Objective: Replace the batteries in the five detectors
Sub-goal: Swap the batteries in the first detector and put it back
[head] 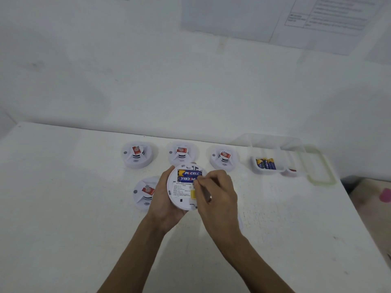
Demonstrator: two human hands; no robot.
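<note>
The left hand (164, 199) cups the upturned detector (185, 187) at its rim, above the surface (63, 208). The right hand (215, 191) pinches at the lower battery (187, 179), near its 3 o'clock end. The detector looks like light, rigid plastic; the battery looks smooth and slippery, best gripped at its ends.

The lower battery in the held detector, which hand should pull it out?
Right hand: its fingertips are already at the lower battery, while the left hand is cradling the detector.
</note>
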